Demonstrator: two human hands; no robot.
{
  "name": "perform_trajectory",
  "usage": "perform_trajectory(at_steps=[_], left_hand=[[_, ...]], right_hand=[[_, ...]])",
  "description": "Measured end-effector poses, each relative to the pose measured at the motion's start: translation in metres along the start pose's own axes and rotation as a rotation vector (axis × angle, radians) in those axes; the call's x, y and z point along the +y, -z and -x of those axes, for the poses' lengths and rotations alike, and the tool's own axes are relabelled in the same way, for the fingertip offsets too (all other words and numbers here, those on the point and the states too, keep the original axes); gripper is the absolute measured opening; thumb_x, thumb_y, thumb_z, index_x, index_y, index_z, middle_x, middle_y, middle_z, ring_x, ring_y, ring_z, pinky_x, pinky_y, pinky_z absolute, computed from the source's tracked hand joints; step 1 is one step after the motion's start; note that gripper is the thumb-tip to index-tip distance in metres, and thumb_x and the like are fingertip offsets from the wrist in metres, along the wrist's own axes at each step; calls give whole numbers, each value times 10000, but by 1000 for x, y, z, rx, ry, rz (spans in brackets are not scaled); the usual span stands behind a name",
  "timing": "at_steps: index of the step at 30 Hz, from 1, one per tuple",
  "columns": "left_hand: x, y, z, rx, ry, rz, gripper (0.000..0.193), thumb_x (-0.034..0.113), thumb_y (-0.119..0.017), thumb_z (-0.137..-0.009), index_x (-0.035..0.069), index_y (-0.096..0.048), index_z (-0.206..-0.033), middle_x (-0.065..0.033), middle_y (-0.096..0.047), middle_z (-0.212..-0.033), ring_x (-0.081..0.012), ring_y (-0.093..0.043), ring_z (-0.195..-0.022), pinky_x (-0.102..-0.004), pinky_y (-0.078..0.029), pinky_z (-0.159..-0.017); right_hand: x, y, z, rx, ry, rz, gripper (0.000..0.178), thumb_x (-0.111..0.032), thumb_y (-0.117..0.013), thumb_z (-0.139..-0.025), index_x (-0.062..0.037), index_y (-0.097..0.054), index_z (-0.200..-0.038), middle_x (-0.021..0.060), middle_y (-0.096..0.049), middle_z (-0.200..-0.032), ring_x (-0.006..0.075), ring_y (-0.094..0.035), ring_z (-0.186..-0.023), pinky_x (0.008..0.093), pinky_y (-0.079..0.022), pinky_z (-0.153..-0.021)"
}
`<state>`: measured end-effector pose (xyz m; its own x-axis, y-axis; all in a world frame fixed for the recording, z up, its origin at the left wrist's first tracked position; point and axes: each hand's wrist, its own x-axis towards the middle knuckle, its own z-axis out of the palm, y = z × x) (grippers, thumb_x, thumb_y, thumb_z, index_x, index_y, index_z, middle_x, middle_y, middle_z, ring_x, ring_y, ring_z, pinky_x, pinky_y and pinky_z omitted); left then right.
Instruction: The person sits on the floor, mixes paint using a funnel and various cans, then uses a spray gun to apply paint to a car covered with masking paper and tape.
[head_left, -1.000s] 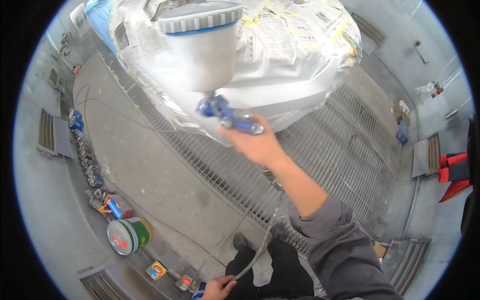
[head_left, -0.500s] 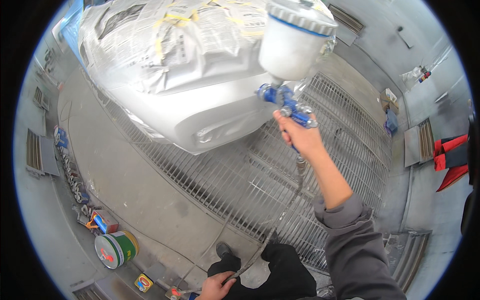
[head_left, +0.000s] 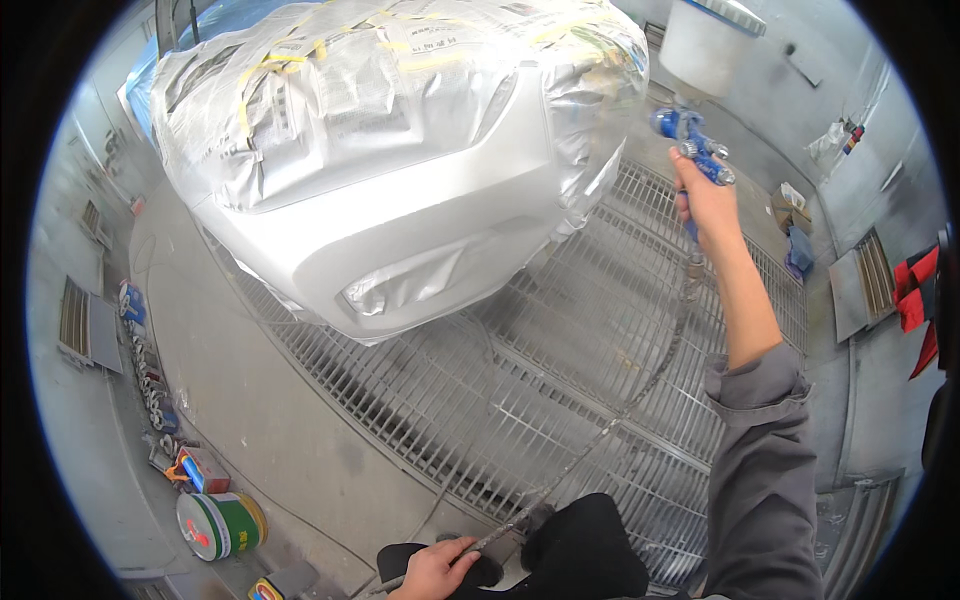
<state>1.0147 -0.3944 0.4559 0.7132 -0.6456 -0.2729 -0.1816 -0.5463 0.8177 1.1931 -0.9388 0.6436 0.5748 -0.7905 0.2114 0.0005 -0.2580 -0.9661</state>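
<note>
My right hand (head_left: 710, 205) is wrapped round the handle of a blue spray gun (head_left: 690, 138), out to the right of a car's end. A white paint cup (head_left: 705, 50) sits on top of the gun. From the handle's base a speckled air hose (head_left: 598, 440) runs down across the floor to my left hand (head_left: 436, 572), whose fingers are closed round it by my legs. Ahead, the car's bumper (head_left: 430, 215) looks pale silver-white, with a sheet-covered recess low in it. Printed paper and plastic sheeting (head_left: 345, 120) with yellow tape cover the body above.
Metal floor grating (head_left: 560, 340) lies beneath and right of the car. A green-and-white bucket (head_left: 222, 525), a box (head_left: 205, 468) and several cans line the left wall. Boxes (head_left: 790, 208) and red-and-black cloth (head_left: 915, 290) are at the right.
My right hand has carried the spray gun rightward and up, away from the bumper to beyond its right side. The view has shifted, showing more of the car. My left hand still holds the hose.
</note>
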Motion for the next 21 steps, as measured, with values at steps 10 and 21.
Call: perform_trajectory(at_steps=[10,21], left_hand=[[-110,-35,-19,64,-85,57,287,229,-696,-1013,22,-750,-1204,-236,-753,-1139,-425,-732,-1017,-448,-588,-883],[-187,-44,24,152,-200,155,287,221,-723,-997,4,-756,-1180,-224,-764,-1139,-390,-748,-1029,-428,-594,-894]], right_hand=[[30,-52,78,-120,102,217,313,-354,-780,-942,-123,-617,-807,-38,-543,-675,66,-476,-504,271,-373,-434],[-26,-159,199,-371,286,230,343,-345,-794,-915,-28,-665,-919,41,-597,-710,130,-534,-493,316,-421,-426]])
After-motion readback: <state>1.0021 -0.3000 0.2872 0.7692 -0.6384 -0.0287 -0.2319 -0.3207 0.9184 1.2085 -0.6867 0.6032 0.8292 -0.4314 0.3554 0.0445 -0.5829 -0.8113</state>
